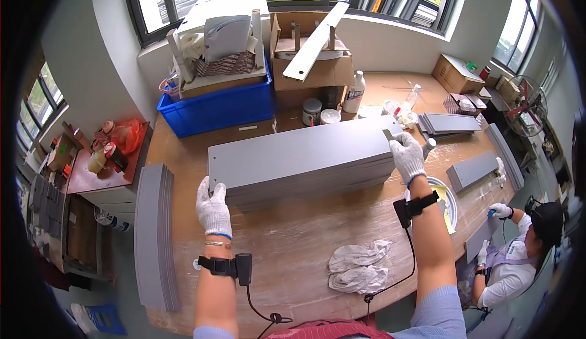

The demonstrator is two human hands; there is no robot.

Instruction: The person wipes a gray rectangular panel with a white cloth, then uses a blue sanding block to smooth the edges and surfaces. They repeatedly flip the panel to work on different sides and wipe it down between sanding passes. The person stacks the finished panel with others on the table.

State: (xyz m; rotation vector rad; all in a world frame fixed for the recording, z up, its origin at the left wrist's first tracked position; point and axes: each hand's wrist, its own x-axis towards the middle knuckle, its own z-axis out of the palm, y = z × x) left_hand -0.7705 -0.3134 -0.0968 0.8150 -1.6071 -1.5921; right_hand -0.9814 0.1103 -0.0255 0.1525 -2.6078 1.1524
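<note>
A stack of long grey panels [299,156] lies across the middle of the table. My left hand [213,207], in a white knit glove, is closed at the left end of the top panel, its fingertips at the front corner. My right hand [408,156], gloved too, is at the stack's right end. It is closed around a putty knife, whose flat blade [388,135] shows above the panel's end and whose rounded handle [430,145] sticks out on the other side. A crumpled white cloth [360,267] lies on the table between my forearms.
Upright grey panels [155,235] line the table's left edge; more panel stacks [452,123] lie right. Behind stand a blue bin [217,110], a cardboard box [314,73], jars and a white bottle [354,93]. A co-worker [513,253] sits at the right. Cables hang from my wrist straps.
</note>
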